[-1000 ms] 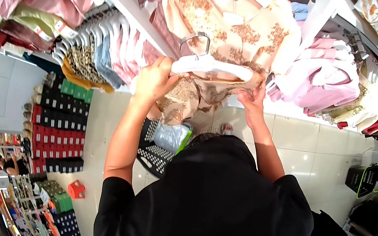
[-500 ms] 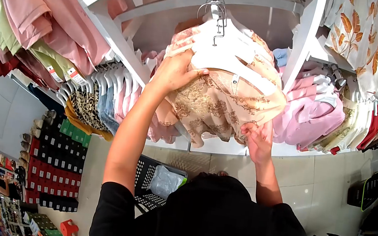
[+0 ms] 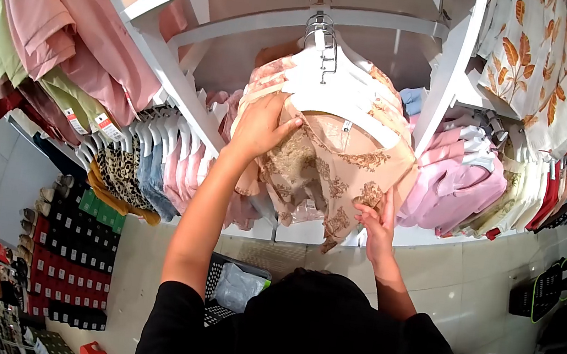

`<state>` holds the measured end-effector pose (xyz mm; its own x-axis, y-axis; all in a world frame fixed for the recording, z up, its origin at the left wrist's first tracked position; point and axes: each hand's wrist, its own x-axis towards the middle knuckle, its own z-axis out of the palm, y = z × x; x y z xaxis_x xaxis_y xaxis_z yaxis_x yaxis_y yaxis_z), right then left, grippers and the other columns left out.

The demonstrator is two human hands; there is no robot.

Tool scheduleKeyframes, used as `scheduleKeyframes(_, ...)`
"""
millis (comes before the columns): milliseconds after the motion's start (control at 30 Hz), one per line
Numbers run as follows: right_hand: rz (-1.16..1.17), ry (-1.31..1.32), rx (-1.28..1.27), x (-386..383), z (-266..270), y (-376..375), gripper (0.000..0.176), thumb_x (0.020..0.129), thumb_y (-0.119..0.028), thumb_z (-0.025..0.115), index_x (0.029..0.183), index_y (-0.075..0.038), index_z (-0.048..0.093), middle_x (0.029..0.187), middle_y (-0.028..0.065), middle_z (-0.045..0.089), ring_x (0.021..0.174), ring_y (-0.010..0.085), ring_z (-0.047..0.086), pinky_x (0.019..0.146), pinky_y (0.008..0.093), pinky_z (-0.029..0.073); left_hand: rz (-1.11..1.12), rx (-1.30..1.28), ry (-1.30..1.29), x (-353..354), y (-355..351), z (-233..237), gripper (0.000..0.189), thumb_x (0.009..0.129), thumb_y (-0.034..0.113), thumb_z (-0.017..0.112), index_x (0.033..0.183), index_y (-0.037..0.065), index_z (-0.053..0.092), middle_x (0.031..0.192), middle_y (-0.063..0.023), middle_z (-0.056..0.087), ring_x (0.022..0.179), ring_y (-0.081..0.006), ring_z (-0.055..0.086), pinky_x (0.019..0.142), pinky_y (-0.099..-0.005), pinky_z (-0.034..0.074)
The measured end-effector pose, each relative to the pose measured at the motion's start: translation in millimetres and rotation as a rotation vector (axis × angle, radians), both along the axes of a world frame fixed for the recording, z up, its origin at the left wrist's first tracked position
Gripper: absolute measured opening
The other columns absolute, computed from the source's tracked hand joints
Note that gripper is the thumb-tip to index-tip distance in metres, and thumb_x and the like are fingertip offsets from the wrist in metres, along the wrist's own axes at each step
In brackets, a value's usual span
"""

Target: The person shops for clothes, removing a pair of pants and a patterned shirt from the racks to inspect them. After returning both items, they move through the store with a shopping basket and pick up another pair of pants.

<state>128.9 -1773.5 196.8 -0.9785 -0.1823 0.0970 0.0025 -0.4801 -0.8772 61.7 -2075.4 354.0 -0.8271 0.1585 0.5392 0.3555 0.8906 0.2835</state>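
Observation:
A beige blouse (image 3: 330,172) with brown floral embroidery hangs frontmost on a white hanger (image 3: 349,110), with more garments on hangers behind it. My left hand (image 3: 263,128) grips the blouse at its shoulder on the left, thumb stretched across the front and fingertips over the shoulder edge. Beside the lower right edge of the blouse is my right hand (image 3: 378,231), fingers apart, some upright and some bent, touching the fabric. The hanger hooks (image 3: 322,35) sit bunched on a rail bracket at the top.
White shelf frames (image 3: 447,77) stand on both sides. Pink tops (image 3: 462,179) hang at right, and leopard-print clothes (image 3: 123,174) at left. A dark basket (image 3: 214,282) with a clear plastic bag (image 3: 238,288) is below. Stacked shoe boxes (image 3: 75,264) line the lower left.
The blouse's front now hangs lower, its neckline and hem more visible. My right hand has moved slightly down, and the view has shifted a little.

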Motion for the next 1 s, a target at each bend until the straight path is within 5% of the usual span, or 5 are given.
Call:
scheduleKeyframes(233,-0.162,-0.245,0.202,20,-81,-3,0.055,0.086,0.002,0.053,0.139,-0.008,0.040,0.127,0.0086,0.050,0.092,0.0148,0.061,0.077,0.0300,0.047,0.132,0.283,0.080,134,6,-164,0.051,0.086,0.013,0.068,0.134,0.003,0.053,0.134,-0.0220,0.052,0.124,-0.0380,0.049,0.105,-0.0432,0.038)
scheduleKeyframes(367,0.366,-0.270,0.377,43,-93,-17,0.037,0.088,-0.002,0.057,0.124,-0.005,0.053,0.110,0.0067,0.060,0.090,0.0141,0.061,0.076,0.0283,0.048,0.438,0.471,-0.159,279,22,-268,0.027,0.087,0.014,0.067,0.110,0.000,0.065,0.118,-0.0197,0.061,0.111,-0.0362,0.056,0.098,-0.0419,0.043)
scheduleKeyframes(600,1.164,0.084,0.666,90,-100,-102,0.028,0.092,-0.012,0.059,0.118,-0.002,0.058,0.112,0.0096,0.062,0.098,0.0201,0.062,0.086,0.0312,0.049,0.664,0.632,-0.222,397,51,-267,0.017,0.096,0.013,0.056,0.098,-0.002,0.065,0.095,-0.0187,0.065,0.089,-0.0360,0.061,0.081,-0.0409,0.047)
scheduleKeyframes(933,1.092,1.227,0.748,181,-121,-183,0.035,0.095,-0.036,0.050,0.113,-0.011,0.065,0.117,0.0146,0.062,0.108,0.0357,0.059,0.090,0.0443,0.047,0.699,0.777,-0.501,454,94,-287,0.038,0.098,0.034,0.053,0.124,0.006,0.058,0.101,-0.0249,0.064,0.093,-0.0426,0.062,0.076,-0.0464,0.050)
scheduleKeyframes(1000,1.531,1.149,1.321,195,-129,-185,0.036,0.096,-0.037,0.046,0.097,-0.009,0.068,0.095,0.0158,0.067,0.091,0.0367,0.064,0.080,0.0474,0.049,0.717,0.753,-0.612,466,97,-285,0.043,0.097,0.042,0.052,0.119,0.005,0.058,0.098,-0.0252,0.065,0.091,-0.0432,0.062,0.074,-0.0480,0.050)
